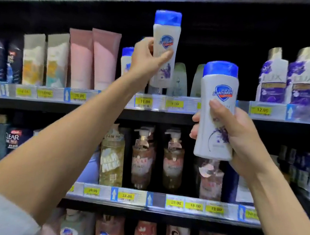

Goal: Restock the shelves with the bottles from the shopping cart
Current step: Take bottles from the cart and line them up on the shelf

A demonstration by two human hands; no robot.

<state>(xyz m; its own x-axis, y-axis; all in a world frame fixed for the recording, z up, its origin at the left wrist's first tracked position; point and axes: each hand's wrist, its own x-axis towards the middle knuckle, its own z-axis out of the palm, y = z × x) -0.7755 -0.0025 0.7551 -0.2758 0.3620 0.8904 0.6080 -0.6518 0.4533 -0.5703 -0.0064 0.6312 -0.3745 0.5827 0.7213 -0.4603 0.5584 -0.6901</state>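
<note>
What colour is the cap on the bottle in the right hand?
Blue, on a white bottle; the cap shows clearly in the head view.

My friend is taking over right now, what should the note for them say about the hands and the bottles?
Left hand: grip around a white plastic bottle with a blue cap, raised in front of the upper shelf.
Right hand: grip around a second white blue-capped bottle, held lower and nearer the camera.
Done: one matching blue-capped bottle already stands on that shelf, behind the left hand.
Left: set both held bottles beside it, near the 11.90 price tag. The shopping cart is out of view, so how many bottles remain cannot be told.
</note>
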